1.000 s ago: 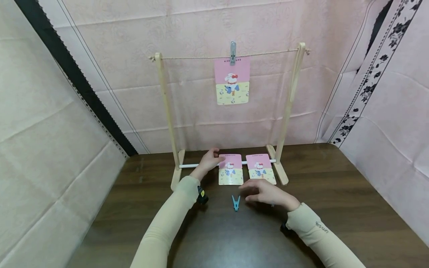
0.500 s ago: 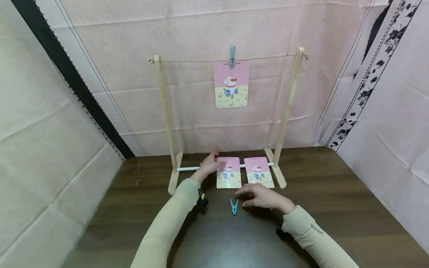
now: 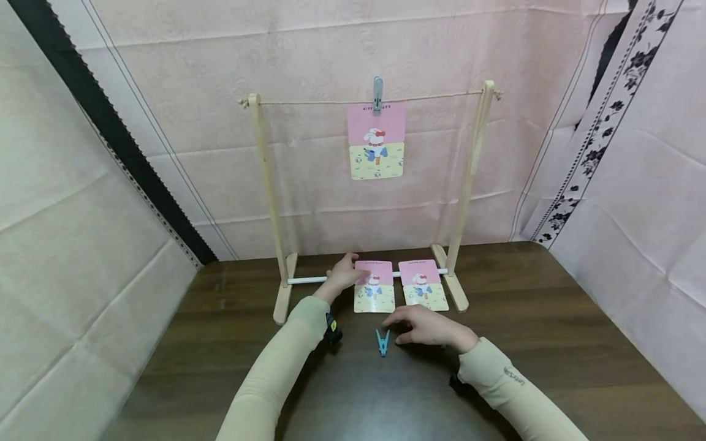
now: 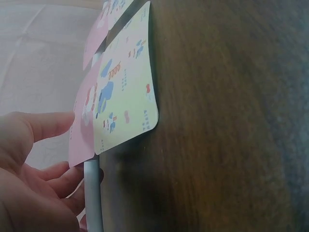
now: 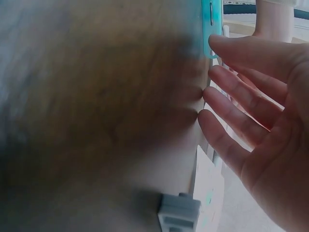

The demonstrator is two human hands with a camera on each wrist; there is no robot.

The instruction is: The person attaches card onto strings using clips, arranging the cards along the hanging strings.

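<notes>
In the head view my left hand (image 3: 342, 275) is at the upper left of a pink-and-yellow printed card (image 3: 374, 300), which leans on a white rod (image 3: 307, 280). The left wrist view has my thumb at the pink face of this card (image 4: 123, 92), with my fingers partly hidden behind its edge. My right hand (image 3: 425, 326) hovers low over the table, fingers relaxed and slightly bent. Just beside it lies a blue clothespin (image 3: 383, 343). In the right wrist view my thumb overlaps the end of the clothespin (image 5: 211, 24).
A second matching card (image 3: 425, 297) leans to the right. Above, a third card (image 3: 377, 147) hangs under a grey clothespin (image 3: 377, 95) on a string (image 3: 314, 103) between wooden posts (image 3: 469, 177). A grey block-shaped piece (image 5: 178, 212) lies near my right hand.
My right hand has drifted slightly left toward the blue clothespin. The left hand keeps its place at the card. The whole head view has shifted a little.
</notes>
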